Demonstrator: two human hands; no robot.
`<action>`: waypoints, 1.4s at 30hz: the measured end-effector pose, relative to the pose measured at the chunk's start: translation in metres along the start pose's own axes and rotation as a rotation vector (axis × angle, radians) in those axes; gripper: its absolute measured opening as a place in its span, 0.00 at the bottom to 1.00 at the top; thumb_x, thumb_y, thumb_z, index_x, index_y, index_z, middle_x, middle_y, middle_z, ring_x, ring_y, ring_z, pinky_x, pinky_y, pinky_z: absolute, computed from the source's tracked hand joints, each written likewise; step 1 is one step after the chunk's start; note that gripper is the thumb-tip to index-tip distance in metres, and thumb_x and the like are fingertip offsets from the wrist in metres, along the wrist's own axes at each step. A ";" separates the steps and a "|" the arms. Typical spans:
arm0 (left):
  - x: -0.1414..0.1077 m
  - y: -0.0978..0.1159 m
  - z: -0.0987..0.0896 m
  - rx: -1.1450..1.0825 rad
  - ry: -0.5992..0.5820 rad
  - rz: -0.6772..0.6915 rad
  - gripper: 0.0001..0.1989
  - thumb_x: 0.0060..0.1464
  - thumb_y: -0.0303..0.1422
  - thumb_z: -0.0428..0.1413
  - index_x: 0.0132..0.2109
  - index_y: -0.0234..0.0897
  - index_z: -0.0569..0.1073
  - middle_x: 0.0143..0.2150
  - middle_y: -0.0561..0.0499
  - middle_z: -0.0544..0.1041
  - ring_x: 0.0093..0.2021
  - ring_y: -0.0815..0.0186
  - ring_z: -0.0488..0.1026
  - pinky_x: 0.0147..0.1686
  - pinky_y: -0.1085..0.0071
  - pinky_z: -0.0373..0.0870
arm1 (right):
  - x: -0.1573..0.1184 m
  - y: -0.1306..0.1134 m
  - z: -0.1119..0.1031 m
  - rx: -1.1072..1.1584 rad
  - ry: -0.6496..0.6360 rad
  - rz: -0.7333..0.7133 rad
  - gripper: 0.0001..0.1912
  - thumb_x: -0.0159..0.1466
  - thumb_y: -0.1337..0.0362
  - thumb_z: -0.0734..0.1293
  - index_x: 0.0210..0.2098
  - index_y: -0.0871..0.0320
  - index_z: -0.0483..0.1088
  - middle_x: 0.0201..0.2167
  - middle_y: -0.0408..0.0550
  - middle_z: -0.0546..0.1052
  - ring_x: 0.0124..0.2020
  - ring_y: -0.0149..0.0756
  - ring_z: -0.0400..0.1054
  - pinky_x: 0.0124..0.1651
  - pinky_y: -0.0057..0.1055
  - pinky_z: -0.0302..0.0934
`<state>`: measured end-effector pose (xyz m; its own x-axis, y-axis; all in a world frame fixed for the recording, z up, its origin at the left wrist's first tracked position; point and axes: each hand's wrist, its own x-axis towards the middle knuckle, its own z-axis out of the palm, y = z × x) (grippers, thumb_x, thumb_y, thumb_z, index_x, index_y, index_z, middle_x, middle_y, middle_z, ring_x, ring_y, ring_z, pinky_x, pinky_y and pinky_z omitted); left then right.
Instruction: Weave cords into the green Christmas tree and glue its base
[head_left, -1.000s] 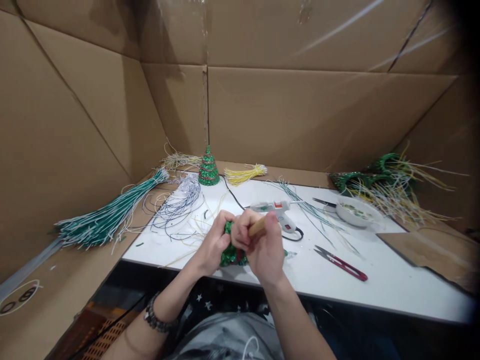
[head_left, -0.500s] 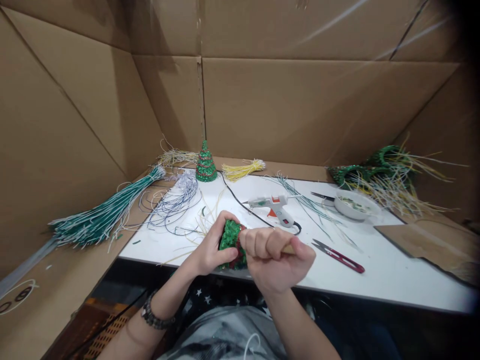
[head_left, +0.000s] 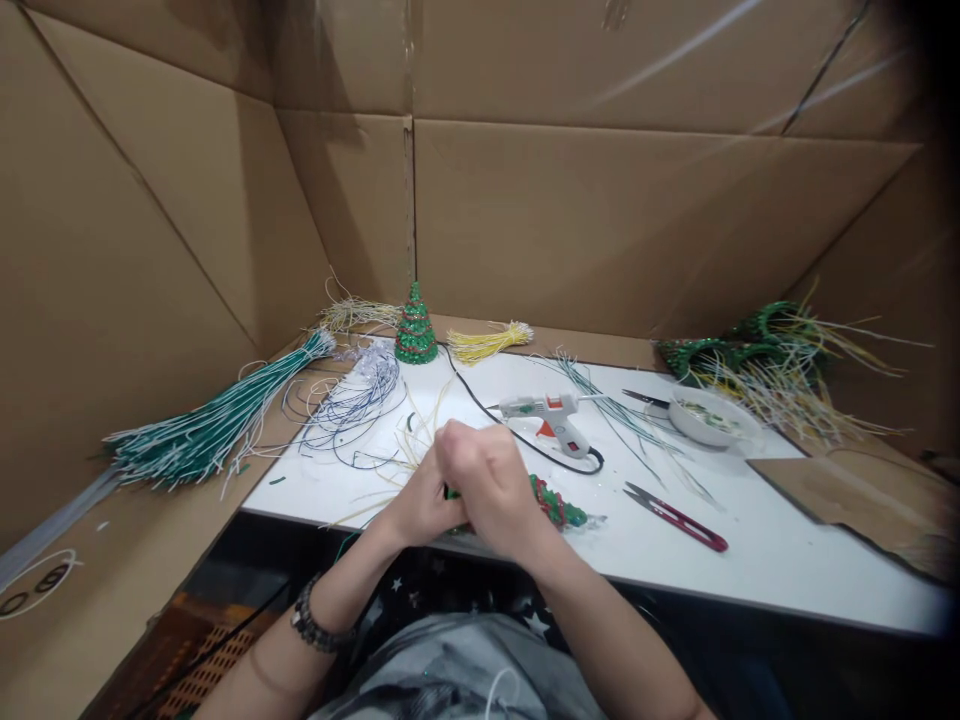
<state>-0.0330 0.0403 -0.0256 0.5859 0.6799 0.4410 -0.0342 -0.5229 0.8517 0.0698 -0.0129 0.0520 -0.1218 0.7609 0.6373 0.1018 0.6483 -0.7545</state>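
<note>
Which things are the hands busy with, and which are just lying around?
In hand:
left hand
right hand
green-and-red tree

Seemingly just about:
standing tree
glue gun
red snips
white bowl
yellow bundle

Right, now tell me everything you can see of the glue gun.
The glue gun has a white, plastic-looking body with an orange-red patch on top, an orange trigger and a red switch on its handle. It lies on its side on the white tabletop, nozzle pointing left, handle toward the near right. A pale stick juts from its back by thin green strands. A black cord loops from the handle's base. Neither hand touches it.
</note>
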 end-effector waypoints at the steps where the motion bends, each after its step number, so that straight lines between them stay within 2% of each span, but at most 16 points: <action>1: 0.001 -0.001 0.001 -0.024 -0.005 0.036 0.23 0.52 0.47 0.57 0.48 0.37 0.66 0.44 0.47 0.69 0.46 0.53 0.69 0.48 0.56 0.68 | 0.005 0.000 -0.002 0.112 0.012 0.107 0.25 0.69 0.56 0.57 0.17 0.54 0.49 0.14 0.35 0.49 0.16 0.24 0.42 0.19 0.26 0.41; 3: 0.003 -0.002 0.001 -0.079 -0.018 0.103 0.25 0.52 0.49 0.57 0.48 0.36 0.65 0.43 0.46 0.68 0.46 0.54 0.68 0.48 0.56 0.68 | 0.012 0.003 -0.006 0.360 0.070 0.250 0.26 0.67 0.50 0.59 0.17 0.54 0.51 0.13 0.33 0.48 0.14 0.23 0.40 0.16 0.25 0.38; 5: 0.003 -0.003 0.000 -0.098 -0.024 0.122 0.26 0.52 0.50 0.57 0.50 0.37 0.64 0.43 0.47 0.67 0.45 0.56 0.66 0.47 0.58 0.66 | 0.012 0.006 -0.009 0.554 0.153 0.281 0.27 0.65 0.48 0.60 0.16 0.54 0.50 0.12 0.32 0.46 0.13 0.23 0.37 0.15 0.24 0.35; 8: 0.002 -0.003 -0.002 -0.086 -0.038 0.114 0.29 0.52 0.51 0.57 0.53 0.38 0.62 0.45 0.48 0.65 0.44 0.58 0.65 0.47 0.60 0.64 | 0.002 0.009 -0.010 0.705 0.311 0.190 0.27 0.64 0.49 0.58 0.15 0.54 0.48 0.11 0.32 0.45 0.12 0.23 0.35 0.15 0.25 0.38; 11: 0.000 -0.001 -0.004 -0.058 -0.041 0.108 0.29 0.52 0.52 0.57 0.53 0.38 0.62 0.45 0.48 0.63 0.43 0.59 0.64 0.45 0.62 0.63 | -0.012 0.010 -0.007 0.760 0.379 -0.016 0.24 0.64 0.54 0.55 0.15 0.54 0.46 0.10 0.34 0.45 0.12 0.25 0.37 0.16 0.27 0.42; 14: 0.001 0.002 -0.005 -0.053 -0.041 0.107 0.27 0.52 0.49 0.57 0.52 0.38 0.62 0.45 0.48 0.64 0.44 0.58 0.64 0.45 0.62 0.62 | -0.023 0.014 0.000 0.687 0.331 -0.192 0.22 0.65 0.56 0.54 0.16 0.54 0.47 0.11 0.36 0.47 0.13 0.28 0.40 0.18 0.30 0.44; 19: 0.005 0.004 -0.007 -0.045 -0.046 0.056 0.24 0.50 0.41 0.58 0.51 0.39 0.62 0.45 0.48 0.67 0.45 0.57 0.65 0.47 0.61 0.64 | -0.029 0.027 0.006 0.277 0.203 -0.473 0.22 0.67 0.56 0.55 0.18 0.53 0.49 0.14 0.37 0.49 0.14 0.28 0.42 0.20 0.32 0.41; 21: 0.004 0.003 -0.006 -0.045 -0.038 0.056 0.23 0.49 0.39 0.58 0.51 0.40 0.62 0.44 0.49 0.68 0.44 0.58 0.66 0.46 0.61 0.65 | -0.027 0.029 0.005 0.126 0.136 -0.512 0.21 0.68 0.58 0.52 0.19 0.52 0.49 0.15 0.37 0.49 0.14 0.29 0.43 0.21 0.32 0.42; 24: 0.003 -0.002 -0.004 -0.042 -0.031 0.071 0.24 0.50 0.39 0.58 0.52 0.40 0.62 0.45 0.49 0.68 0.43 0.58 0.67 0.45 0.60 0.66 | -0.019 0.024 0.001 -0.072 0.032 -0.405 0.21 0.69 0.62 0.51 0.19 0.52 0.49 0.15 0.38 0.52 0.16 0.28 0.47 0.21 0.32 0.44; 26: 0.002 -0.005 -0.003 -0.035 -0.015 0.088 0.22 0.52 0.40 0.58 0.51 0.40 0.63 0.47 0.48 0.66 0.46 0.56 0.67 0.47 0.60 0.66 | -0.012 0.015 -0.002 -0.064 0.002 -0.248 0.22 0.69 0.63 0.52 0.17 0.53 0.50 0.15 0.38 0.53 0.16 0.27 0.47 0.22 0.31 0.44; 29: 0.002 -0.005 -0.002 -0.041 -0.003 0.109 0.22 0.53 0.45 0.57 0.50 0.39 0.64 0.45 0.48 0.65 0.46 0.56 0.66 0.47 0.60 0.65 | -0.006 -0.003 -0.014 0.212 0.072 -0.050 0.24 0.68 0.58 0.54 0.17 0.54 0.49 0.14 0.36 0.50 0.16 0.27 0.45 0.21 0.30 0.45; 33: 0.002 0.001 -0.003 0.008 -0.005 0.107 0.26 0.53 0.51 0.55 0.51 0.39 0.63 0.45 0.48 0.64 0.43 0.58 0.64 0.44 0.62 0.63 | -0.021 -0.024 -0.049 0.393 0.275 -0.109 0.30 0.67 0.40 0.51 0.19 0.54 0.50 0.14 0.35 0.49 0.16 0.28 0.44 0.23 0.31 0.48; 35: 0.001 0.004 -0.003 0.029 -0.002 0.122 0.26 0.53 0.51 0.55 0.51 0.39 0.63 0.46 0.47 0.64 0.45 0.57 0.63 0.46 0.61 0.61 | -0.040 -0.023 -0.073 0.214 0.395 -0.184 0.29 0.66 0.41 0.56 0.19 0.55 0.53 0.15 0.36 0.51 0.18 0.29 0.46 0.26 0.32 0.48; 38: -0.001 0.005 -0.004 0.028 -0.002 0.130 0.26 0.53 0.50 0.55 0.52 0.40 0.62 0.47 0.47 0.63 0.46 0.56 0.63 0.48 0.61 0.60 | -0.076 -0.007 -0.107 -0.182 0.531 -0.133 0.19 0.65 0.61 0.62 0.20 0.56 0.55 0.18 0.39 0.52 0.22 0.32 0.49 0.27 0.33 0.44; 40: -0.002 0.005 -0.004 0.023 -0.003 0.119 0.26 0.53 0.49 0.56 0.53 0.40 0.62 0.48 0.47 0.64 0.47 0.56 0.63 0.49 0.61 0.60 | -0.099 0.006 -0.127 -0.438 0.504 -0.007 0.16 0.66 0.65 0.61 0.22 0.55 0.57 0.20 0.41 0.56 0.24 0.33 0.51 0.27 0.34 0.45; 42: -0.003 0.004 -0.004 0.017 -0.004 0.099 0.26 0.53 0.48 0.56 0.54 0.40 0.62 0.48 0.47 0.64 0.47 0.56 0.64 0.48 0.61 0.60 | -0.115 0.015 -0.141 -0.655 0.369 0.055 0.15 0.67 0.64 0.60 0.23 0.55 0.59 0.21 0.41 0.60 0.25 0.35 0.55 0.29 0.35 0.48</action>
<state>-0.0381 0.0379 -0.0227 0.5837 0.6220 0.5219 -0.0788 -0.5964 0.7988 0.2245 -0.0868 -0.0111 0.2277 0.6774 0.6995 0.6785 0.4048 -0.6130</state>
